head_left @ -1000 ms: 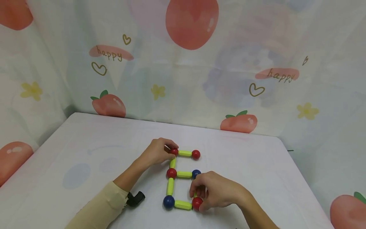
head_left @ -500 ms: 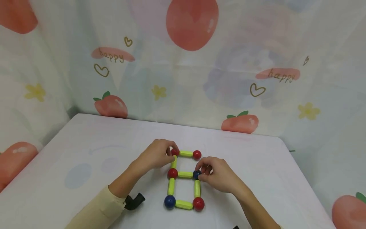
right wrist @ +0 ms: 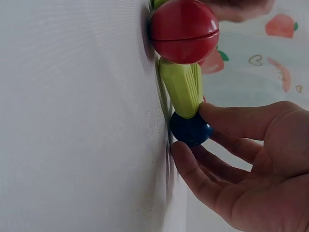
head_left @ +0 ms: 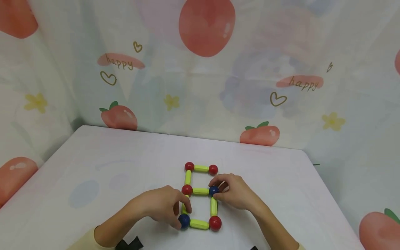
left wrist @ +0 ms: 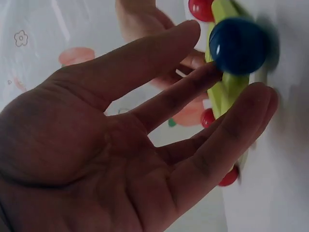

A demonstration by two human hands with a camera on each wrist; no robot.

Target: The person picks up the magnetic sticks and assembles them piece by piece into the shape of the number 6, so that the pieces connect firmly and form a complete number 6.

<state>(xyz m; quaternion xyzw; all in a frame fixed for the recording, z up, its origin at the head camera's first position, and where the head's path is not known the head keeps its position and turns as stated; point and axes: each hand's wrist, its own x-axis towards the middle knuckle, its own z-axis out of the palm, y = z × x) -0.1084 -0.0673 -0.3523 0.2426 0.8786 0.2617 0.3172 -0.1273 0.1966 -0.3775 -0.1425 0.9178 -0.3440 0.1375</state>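
Observation:
A flat figure of red and blue balls joined by yellow-green rods lies on the white table. My left hand (head_left: 160,205) is beside the near-left blue ball (head_left: 184,221), fingers spread around it; in the left wrist view the thumb stands apart from this ball (left wrist: 237,46). With thumb and fingers my right hand (head_left: 235,191) pinches the other blue ball (head_left: 214,191), at the right end of the middle rod (head_left: 200,191). A rod (right wrist: 182,84) runs from that ball to the near-right red ball (right wrist: 184,31). The near-left upright rod is partly behind the left fingers.
The white table (head_left: 265,173) extends around the figure. Its far part holds a red ball (head_left: 189,167) and another red ball (head_left: 213,169), joined by a rod (head_left: 201,168). Behind hangs a patterned cloth (head_left: 193,86). Dark strap pieces (head_left: 129,244) show by the left wrist.
My left hand has left the far-left red ball and come down to the near-left blue ball. The right hand moved from the near-right red ball up to the right-hand blue ball.

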